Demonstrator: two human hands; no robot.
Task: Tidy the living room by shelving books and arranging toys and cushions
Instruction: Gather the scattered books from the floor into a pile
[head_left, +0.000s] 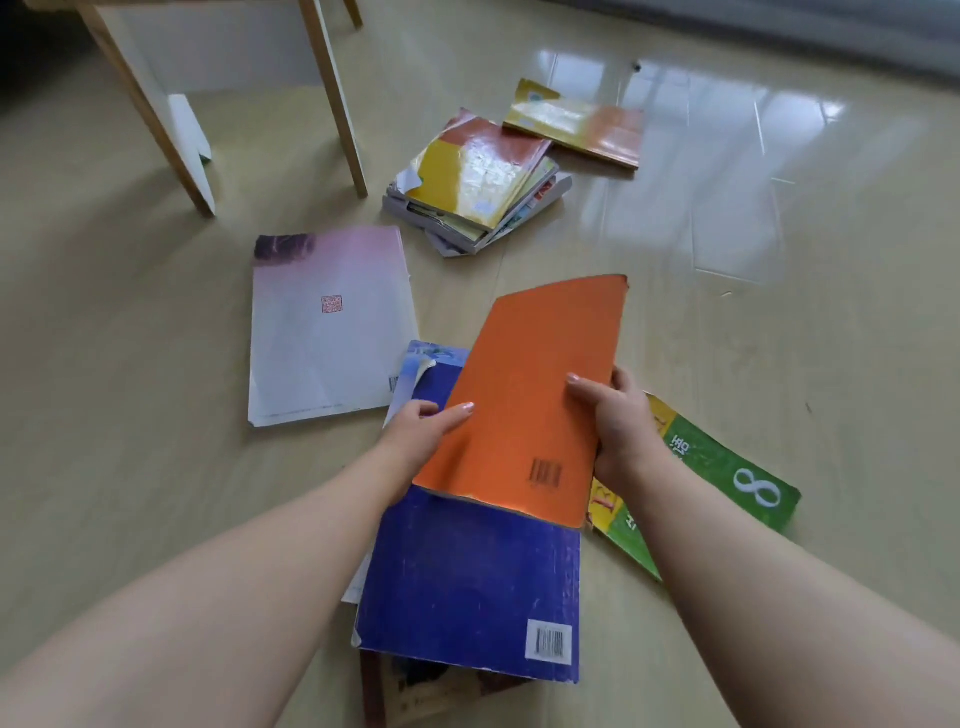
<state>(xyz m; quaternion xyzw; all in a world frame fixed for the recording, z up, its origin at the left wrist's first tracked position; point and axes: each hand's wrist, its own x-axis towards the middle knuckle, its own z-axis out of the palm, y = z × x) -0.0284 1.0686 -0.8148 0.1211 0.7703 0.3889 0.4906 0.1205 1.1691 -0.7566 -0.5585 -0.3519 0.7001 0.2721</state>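
Note:
An orange book (530, 395) is held just above the floor, back cover up. My left hand (423, 431) grips its left edge, thumb on the cover. My right hand (618, 421) grips its right edge, thumb on top. Under it lies a blue book (467, 587) with a barcode, resting on other books. A green book (727, 467) marked 8 lies to the right, partly under my right hand. A white and pink book (327, 327) lies flat on the floor to the left.
A stack of several books (478, 187) sits further away, with a yellow and orange book (576, 124) behind it. The wooden legs and white panels of a shelf unit (182, 104) stand at the upper left. The tiled floor (779, 312) stretches out to the right.

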